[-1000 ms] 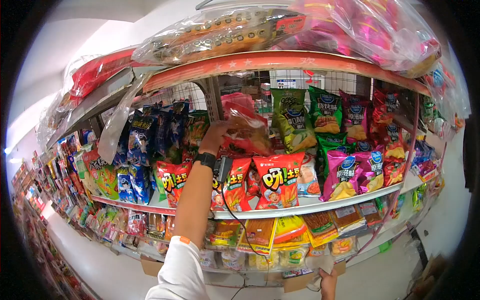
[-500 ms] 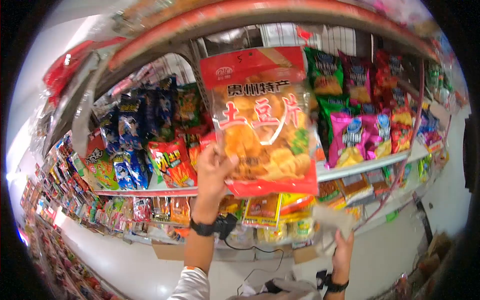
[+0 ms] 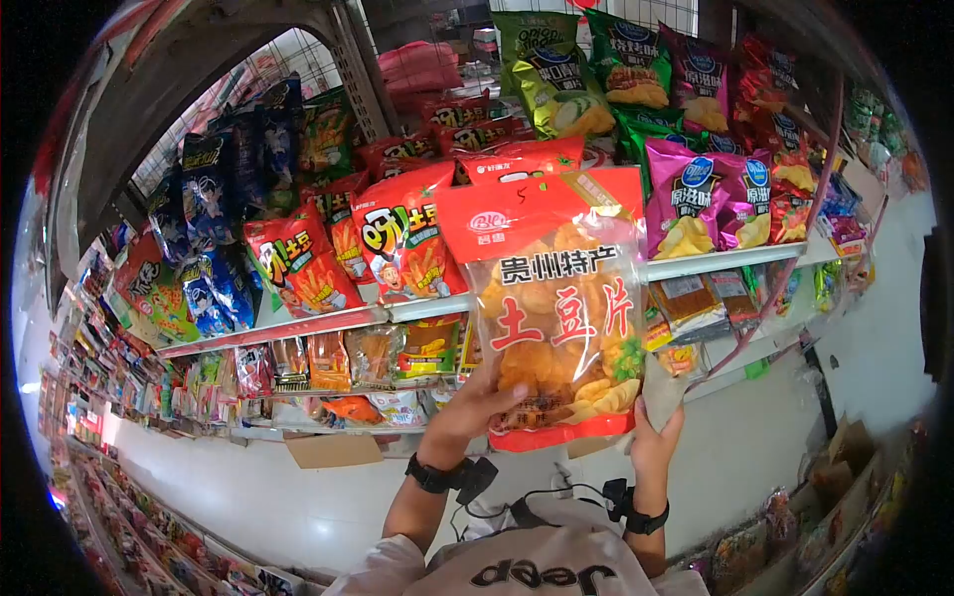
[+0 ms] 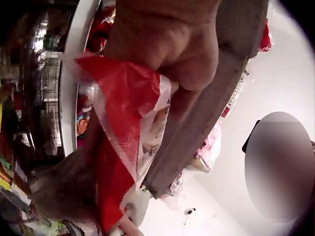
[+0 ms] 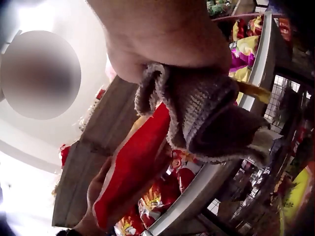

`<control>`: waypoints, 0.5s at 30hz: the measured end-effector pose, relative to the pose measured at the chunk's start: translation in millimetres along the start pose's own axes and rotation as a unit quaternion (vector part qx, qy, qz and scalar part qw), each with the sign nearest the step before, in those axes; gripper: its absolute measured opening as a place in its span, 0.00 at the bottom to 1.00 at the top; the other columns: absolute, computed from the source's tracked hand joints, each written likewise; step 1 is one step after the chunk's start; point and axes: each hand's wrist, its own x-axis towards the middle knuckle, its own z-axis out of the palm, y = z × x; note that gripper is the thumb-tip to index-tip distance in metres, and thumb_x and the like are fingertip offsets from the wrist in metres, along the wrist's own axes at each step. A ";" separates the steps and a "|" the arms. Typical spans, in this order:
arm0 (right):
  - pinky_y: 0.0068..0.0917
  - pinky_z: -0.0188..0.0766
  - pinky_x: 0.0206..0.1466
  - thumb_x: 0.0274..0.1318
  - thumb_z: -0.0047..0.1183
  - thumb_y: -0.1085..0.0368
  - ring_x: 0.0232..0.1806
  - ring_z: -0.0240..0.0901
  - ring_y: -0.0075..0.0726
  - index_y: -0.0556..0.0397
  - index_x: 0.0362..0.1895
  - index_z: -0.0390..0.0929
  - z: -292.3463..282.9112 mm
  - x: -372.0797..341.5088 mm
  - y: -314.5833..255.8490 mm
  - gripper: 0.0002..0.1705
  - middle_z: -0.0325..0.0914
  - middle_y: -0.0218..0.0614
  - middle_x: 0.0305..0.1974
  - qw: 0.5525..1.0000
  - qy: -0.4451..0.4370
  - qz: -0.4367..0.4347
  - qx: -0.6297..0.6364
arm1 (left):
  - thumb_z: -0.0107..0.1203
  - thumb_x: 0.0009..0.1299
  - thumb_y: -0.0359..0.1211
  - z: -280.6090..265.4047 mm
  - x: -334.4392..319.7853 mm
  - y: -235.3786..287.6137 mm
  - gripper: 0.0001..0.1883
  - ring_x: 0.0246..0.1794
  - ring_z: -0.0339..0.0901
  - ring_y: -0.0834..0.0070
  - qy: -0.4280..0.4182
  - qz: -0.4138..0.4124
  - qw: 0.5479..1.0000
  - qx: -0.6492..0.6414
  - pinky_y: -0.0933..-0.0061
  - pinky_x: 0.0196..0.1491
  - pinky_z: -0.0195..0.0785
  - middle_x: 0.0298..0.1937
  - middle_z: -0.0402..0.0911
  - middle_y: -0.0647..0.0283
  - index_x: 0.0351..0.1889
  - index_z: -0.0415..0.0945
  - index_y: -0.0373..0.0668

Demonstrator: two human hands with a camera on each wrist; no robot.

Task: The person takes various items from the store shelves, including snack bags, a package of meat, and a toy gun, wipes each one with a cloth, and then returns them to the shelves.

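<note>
A clear and red bag of potato chips (image 3: 556, 328) is held up in front of the shelf, its printed front towards the head camera. My left hand (image 3: 469, 409) grips it at the lower left, thumb across the front and the other fingers hidden behind. In my right hand (image 3: 656, 444) is a grey-beige cloth (image 3: 664, 390), right at the bag's lower right corner. The right wrist view shows the folded, knitted-looking cloth (image 5: 206, 108) beside the bag's red edge (image 5: 135, 162). In the left wrist view, the bag's red end (image 4: 123, 98) hangs below the left hand (image 4: 167, 44).
Behind the bag, a shelf (image 3: 397, 310) carries red snack bags (image 3: 402, 238), blue bags (image 3: 207, 199) and purple chip bags (image 3: 691, 199). Flat packets (image 3: 432, 348) fill the tier below. Cardboard boxes (image 3: 845, 467) stand on the floor at right.
My left hand has drawn the chip bag off the shelf and lowered it towards my body. The right hand has brought the cloth up to the bag's corner. The head view has tilted down.
</note>
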 end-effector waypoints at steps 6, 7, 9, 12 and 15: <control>0.27 0.67 0.50 0.57 0.54 0.63 0.46 0.70 0.29 0.61 0.55 0.65 -31.8 26.2 -21.4 0.24 0.72 0.37 0.48 0.975 0.019 0.080 0.204 | 0.52 0.64 0.24 -4.8 8.2 -10.7 0.29 0.51 0.70 0.72 0.048 0.044 0.997 -0.038 0.71 0.53 0.66 0.54 0.70 0.62 0.63 0.56 0.40; 0.26 0.67 0.49 0.57 0.53 0.62 0.45 0.70 0.28 0.61 0.55 0.65 -36.2 29.8 -24.3 0.24 0.72 0.36 0.48 0.969 0.041 0.077 0.232 | 0.52 0.64 0.23 -1.6 7.2 -9.2 0.29 0.52 0.69 0.72 0.052 0.065 0.996 -0.022 0.71 0.53 0.65 0.54 0.70 0.61 0.63 0.56 0.40; 0.24 0.68 0.45 0.57 0.53 0.63 0.44 0.71 0.28 0.59 0.54 0.66 -35.1 28.8 -35.5 0.23 0.72 0.36 0.47 0.971 0.139 0.011 0.193 | 0.51 0.63 0.23 8.3 8.2 -4.4 0.29 0.53 0.69 0.71 0.055 0.116 0.992 0.012 0.70 0.54 0.65 0.55 0.69 0.61 0.63 0.56 0.39; 0.25 0.67 0.44 0.56 0.51 0.67 0.43 0.71 0.30 0.58 0.53 0.68 -19.5 15.5 -37.6 0.20 0.72 0.37 0.46 0.988 0.125 -0.066 0.066 | 0.52 0.65 0.24 16.0 9.2 -3.8 0.33 0.60 0.62 0.72 0.028 0.075 0.993 0.085 0.72 0.59 0.56 0.61 0.64 0.60 0.67 0.50 0.38; 0.30 0.64 0.46 0.42 0.46 0.77 0.48 0.71 0.39 0.60 0.56 0.66 14.9 -0.6 -57.4 0.30 0.68 0.45 0.54 0.953 0.023 -0.235 -0.189 | 0.52 0.65 0.24 34.9 8.2 -6.2 0.35 0.65 0.56 0.73 0.004 0.044 0.992 0.116 0.71 0.65 0.49 0.64 0.61 0.60 0.69 0.46 0.38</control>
